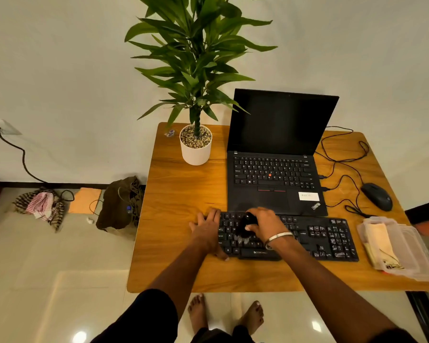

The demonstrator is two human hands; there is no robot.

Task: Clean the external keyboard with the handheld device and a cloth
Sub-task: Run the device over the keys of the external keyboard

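Note:
The black external keyboard [320,236] lies along the front of the wooden table [183,194], just before the laptop. My right hand [265,225] grips a small black handheld device [245,227] whose brush end rests on the keys at the keyboard's left half. My left hand [207,231] lies flat with straight fingers on the keyboard's left end, thumb at its front edge. A pale cloth [379,241] sits inside a clear plastic box [406,253] at the right of the keyboard.
An open black laptop [275,174] stands behind the keyboard. A potted plant [196,147] in a white pot is at the back left. A black mouse [377,196] and looping cables lie at the right. My bare feet stand on the tiled floor below the table edge.

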